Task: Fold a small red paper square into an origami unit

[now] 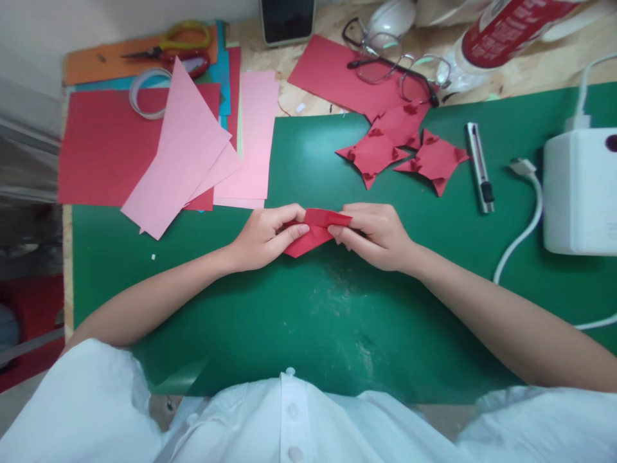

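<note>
A folded piece of red paper (315, 233) is held between both hands over the green mat (289, 308). My left hand (267, 235) pinches its left side, thumb on top. On its right side, my right hand (378, 235) grips the paper between thumb and fingers. The fingers beneath the paper are partly hidden. Just beyond the hands lie three red paper stars with curled points: a left one (372, 154), a right one (435, 161) and a rear one (400, 123) that partly rests on a red sheet (328, 74).
Pink sheets (178, 154), red card (101, 148), a tape roll (137, 96) and scissors (186, 38) lie at the back left. Eyeglasses (380, 61) and a bottle (511, 32) stand behind the stars. At right are a box cutter (479, 167), a white cable (535, 212) and a white box (578, 193).
</note>
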A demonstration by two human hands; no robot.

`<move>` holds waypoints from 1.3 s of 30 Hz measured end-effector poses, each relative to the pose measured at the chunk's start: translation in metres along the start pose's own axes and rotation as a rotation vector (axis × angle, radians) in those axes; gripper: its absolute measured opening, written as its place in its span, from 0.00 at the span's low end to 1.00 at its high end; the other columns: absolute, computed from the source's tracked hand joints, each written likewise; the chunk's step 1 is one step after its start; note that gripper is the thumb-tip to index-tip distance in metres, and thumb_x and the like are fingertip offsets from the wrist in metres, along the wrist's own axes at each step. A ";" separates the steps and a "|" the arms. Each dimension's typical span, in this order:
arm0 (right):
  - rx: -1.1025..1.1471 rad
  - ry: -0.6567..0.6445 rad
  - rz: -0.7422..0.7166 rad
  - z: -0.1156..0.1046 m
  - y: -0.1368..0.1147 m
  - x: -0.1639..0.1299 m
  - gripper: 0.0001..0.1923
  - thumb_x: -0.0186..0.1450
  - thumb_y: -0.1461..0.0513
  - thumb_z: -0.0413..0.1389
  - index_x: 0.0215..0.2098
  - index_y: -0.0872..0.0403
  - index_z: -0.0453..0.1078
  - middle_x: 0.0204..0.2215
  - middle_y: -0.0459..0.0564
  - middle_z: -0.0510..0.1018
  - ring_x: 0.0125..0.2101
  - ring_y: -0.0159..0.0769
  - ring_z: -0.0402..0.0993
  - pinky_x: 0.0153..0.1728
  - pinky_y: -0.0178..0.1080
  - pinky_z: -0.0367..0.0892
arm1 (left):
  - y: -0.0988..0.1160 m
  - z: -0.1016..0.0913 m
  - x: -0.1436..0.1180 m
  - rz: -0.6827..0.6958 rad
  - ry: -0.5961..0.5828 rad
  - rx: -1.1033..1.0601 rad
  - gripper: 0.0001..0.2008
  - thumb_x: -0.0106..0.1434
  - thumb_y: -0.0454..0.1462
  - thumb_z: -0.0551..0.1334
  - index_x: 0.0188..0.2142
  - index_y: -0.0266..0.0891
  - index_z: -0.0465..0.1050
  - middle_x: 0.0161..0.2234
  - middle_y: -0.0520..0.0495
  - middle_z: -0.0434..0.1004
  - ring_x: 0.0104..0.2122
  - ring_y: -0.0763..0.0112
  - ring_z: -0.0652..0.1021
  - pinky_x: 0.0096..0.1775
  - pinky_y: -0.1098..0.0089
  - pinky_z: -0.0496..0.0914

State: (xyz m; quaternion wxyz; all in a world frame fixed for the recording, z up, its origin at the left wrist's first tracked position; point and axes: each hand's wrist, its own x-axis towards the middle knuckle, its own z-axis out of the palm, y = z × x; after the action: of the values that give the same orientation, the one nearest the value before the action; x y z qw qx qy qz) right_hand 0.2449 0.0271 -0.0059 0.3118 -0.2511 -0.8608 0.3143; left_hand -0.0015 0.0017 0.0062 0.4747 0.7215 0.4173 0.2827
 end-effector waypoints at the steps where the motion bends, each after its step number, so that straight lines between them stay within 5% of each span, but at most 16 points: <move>1: 0.000 -0.001 -0.001 0.000 0.000 0.000 0.17 0.78 0.62 0.52 0.30 0.53 0.68 0.21 0.41 0.73 0.22 0.25 0.67 0.27 0.32 0.61 | 0.000 0.000 0.000 -0.005 -0.002 0.001 0.13 0.73 0.45 0.59 0.34 0.40 0.70 0.26 0.55 0.70 0.25 0.79 0.67 0.30 0.75 0.63; 39: 0.067 0.021 -0.012 -0.001 0.000 0.003 0.18 0.77 0.65 0.53 0.27 0.54 0.67 0.20 0.40 0.71 0.21 0.23 0.66 0.26 0.30 0.60 | -0.002 0.004 0.000 0.028 0.051 -0.009 0.11 0.67 0.43 0.65 0.32 0.39 0.70 0.24 0.59 0.67 0.21 0.84 0.64 0.25 0.79 0.59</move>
State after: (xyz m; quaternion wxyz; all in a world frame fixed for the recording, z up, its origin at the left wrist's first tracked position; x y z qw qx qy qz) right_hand 0.2435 0.0295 -0.0034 0.3308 -0.2386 -0.8480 0.3386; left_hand 0.0012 0.0002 0.0031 0.4632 0.7177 0.4178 0.3096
